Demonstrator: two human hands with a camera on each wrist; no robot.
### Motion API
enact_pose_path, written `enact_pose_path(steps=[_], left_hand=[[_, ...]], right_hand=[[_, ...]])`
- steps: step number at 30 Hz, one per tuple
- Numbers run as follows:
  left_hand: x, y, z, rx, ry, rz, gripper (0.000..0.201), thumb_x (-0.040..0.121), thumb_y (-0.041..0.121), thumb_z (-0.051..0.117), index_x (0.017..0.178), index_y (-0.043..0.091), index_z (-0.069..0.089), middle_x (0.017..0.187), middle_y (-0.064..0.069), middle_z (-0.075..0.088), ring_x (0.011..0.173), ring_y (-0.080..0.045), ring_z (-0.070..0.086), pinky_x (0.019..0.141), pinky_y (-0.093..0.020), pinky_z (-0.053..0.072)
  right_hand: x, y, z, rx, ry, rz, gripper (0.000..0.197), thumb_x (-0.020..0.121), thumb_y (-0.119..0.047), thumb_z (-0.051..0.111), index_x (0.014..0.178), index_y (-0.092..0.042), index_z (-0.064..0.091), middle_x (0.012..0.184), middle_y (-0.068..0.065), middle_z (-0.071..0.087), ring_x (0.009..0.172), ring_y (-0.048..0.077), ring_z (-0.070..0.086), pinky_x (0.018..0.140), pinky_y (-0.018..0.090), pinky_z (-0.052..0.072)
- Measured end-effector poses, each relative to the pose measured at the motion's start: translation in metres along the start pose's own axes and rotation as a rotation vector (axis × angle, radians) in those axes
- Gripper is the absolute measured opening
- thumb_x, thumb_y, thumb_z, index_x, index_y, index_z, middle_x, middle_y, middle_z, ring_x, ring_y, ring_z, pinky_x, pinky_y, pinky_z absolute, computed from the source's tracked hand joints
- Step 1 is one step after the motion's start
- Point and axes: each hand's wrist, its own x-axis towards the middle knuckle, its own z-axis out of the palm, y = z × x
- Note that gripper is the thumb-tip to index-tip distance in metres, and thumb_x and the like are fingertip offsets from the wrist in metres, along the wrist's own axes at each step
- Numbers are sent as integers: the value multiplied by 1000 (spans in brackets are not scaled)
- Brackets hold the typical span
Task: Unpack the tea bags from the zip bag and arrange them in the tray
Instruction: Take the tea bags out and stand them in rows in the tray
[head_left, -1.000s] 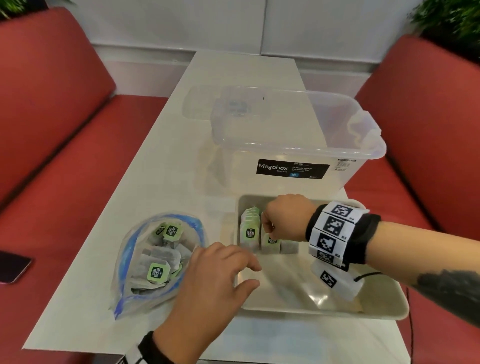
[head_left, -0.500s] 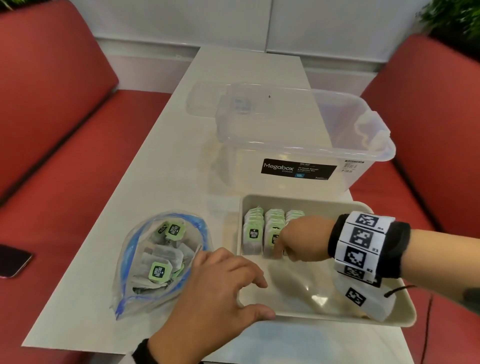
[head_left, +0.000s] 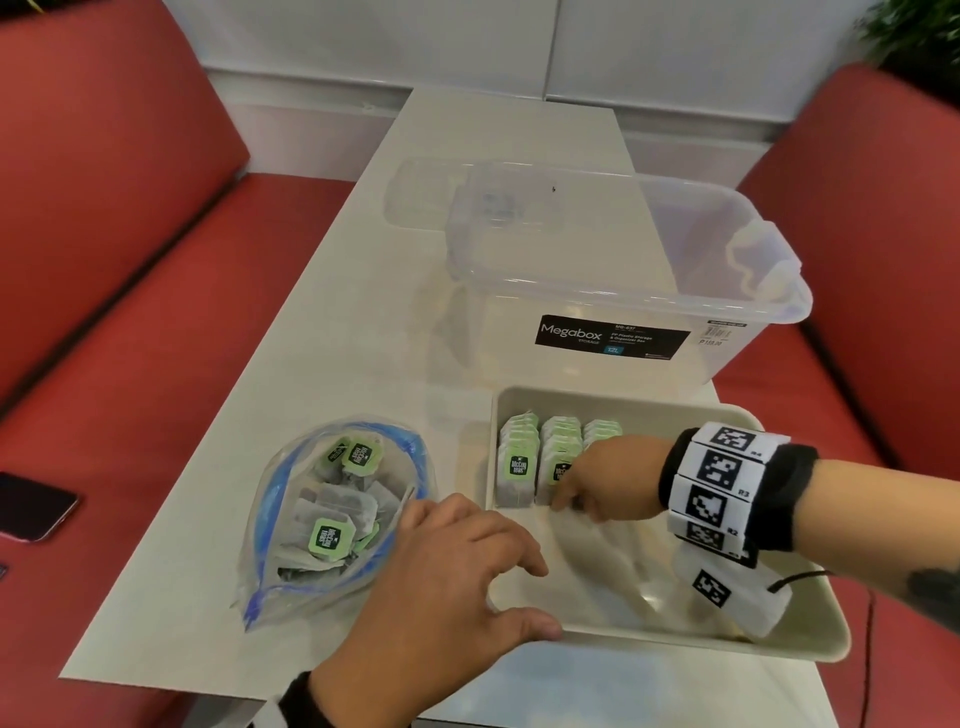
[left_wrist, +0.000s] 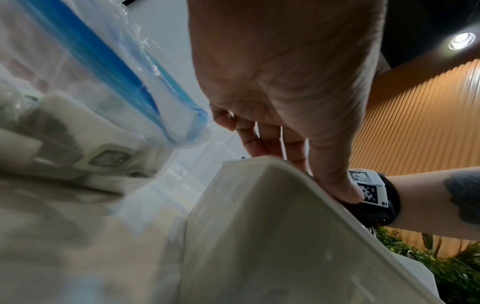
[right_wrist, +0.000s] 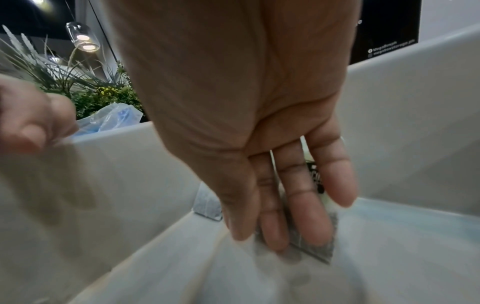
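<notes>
A clear zip bag (head_left: 332, 514) with a blue seal lies open on the table to the left, with several green-tagged tea bags inside. To its right sits the cream tray (head_left: 675, 644). Three rows of tea bags (head_left: 517, 467) stand upright in its far left corner. My right hand (head_left: 571, 493) reaches into the tray, its straight fingers (right_wrist: 293, 222) pressing a tea bag (right_wrist: 319, 248) against the middle row. My left hand (head_left: 498, 597) rests on the tray's near left corner, thumb on the front rim and fingers spread over the edge (left_wrist: 259, 185). It holds nothing.
A clear Megabox storage box (head_left: 597, 291) stands right behind the tray, with its lid (head_left: 415, 197) lying beyond it. Red benches flank the narrow table. A phone (head_left: 31, 504) lies on the left bench. The tray's near edge sits close to the table's front edge.
My right hand has drawn back from over the rows to their near side, uncovering all three. My left hand has slid slightly onto the tray's front corner.
</notes>
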Motion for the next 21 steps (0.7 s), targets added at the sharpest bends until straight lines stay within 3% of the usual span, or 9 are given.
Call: enact_pose_path(steps=[5, 7, 9, 11, 13, 15, 17, 19, 21], left_hand=[[-10, -1, -12, -25, 281, -58, 16, 77, 53, 57, 87, 41, 56, 95, 31, 59, 96, 7, 47, 85, -29, 30], [-20, -8, -27, 32, 471, -151, 6, 74, 33, 60, 77, 37, 56, 100, 28, 58, 102, -3, 48, 85, -33, 31], [-32, -20, -42, 106, 595, -269, 19, 67, 16, 63, 64, 33, 58, 109, 16, 61, 108, -19, 49, 88, -38, 33], [-46, -37, -50, 189, 577, -408, 25, 69, 3, 67, 65, 27, 67, 121, 0, 60, 118, -33, 42, 94, -40, 31], [-58, -53, -51, 206, 433, -566, 26, 74, 0, 70, 85, 23, 74, 135, -10, 51, 126, -36, 33, 100, -37, 29], [-65, -63, -48, 144, 301, -678, 37, 79, 5, 67, 112, 21, 68, 142, -10, 44, 129, -32, 35, 102, -38, 32], [-68, -67, -45, 91, 280, -690, 50, 80, 4, 64, 127, 17, 57, 143, -9, 43, 128, -29, 41, 102, -35, 35], [-67, -65, -42, 88, 306, -676, 59, 78, 1, 64, 133, 15, 51, 144, -6, 42, 129, -27, 41, 101, -34, 36], [-66, -61, -39, 91, 323, -671, 65, 75, -1, 63, 136, 16, 47, 145, -4, 41, 128, -26, 41, 98, -36, 38]], right_hand=[[-5, -3, 1, 69, 0, 3, 44, 90, -18, 54, 131, -33, 53, 121, -7, 61, 111, 16, 55, 83, 21, 35], [-10, -6, -2, 99, 28, 13, 40, 89, -19, 57, 127, -32, 56, 116, -7, 63, 105, 14, 56, 83, 21, 37], [-19, -10, -11, 116, 74, 23, 36, 89, -22, 59, 123, -32, 59, 111, -8, 64, 93, 10, 55, 78, 18, 39], [-30, -17, -26, 150, 132, 33, 30, 88, -24, 59, 117, -33, 62, 104, -9, 64, 81, 5, 51, 68, 14, 38], [-43, -30, -49, 210, 229, 21, 25, 88, -28, 60, 111, -33, 65, 95, -11, 64, 72, 0, 49, 64, 13, 36], [-53, -54, -73, 321, 343, -33, 18, 87, -31, 62, 105, -31, 67, 84, -15, 60, 66, -3, 50, 61, 11, 35], [-51, -87, -92, 409, 460, -116, 17, 88, -29, 62, 104, -27, 68, 77, -15, 56, 63, -4, 49, 59, 9, 35], [-34, -126, -99, 430, 494, -161, 19, 90, -24, 59, 106, -18, 68, 81, -10, 58, 66, 0, 51, 62, 12, 38], [-6, -163, -91, 388, 453, -111, 24, 91, -20, 54, 110, -8, 65, 100, 4, 65, 88, 16, 61, 72, 24, 44]])
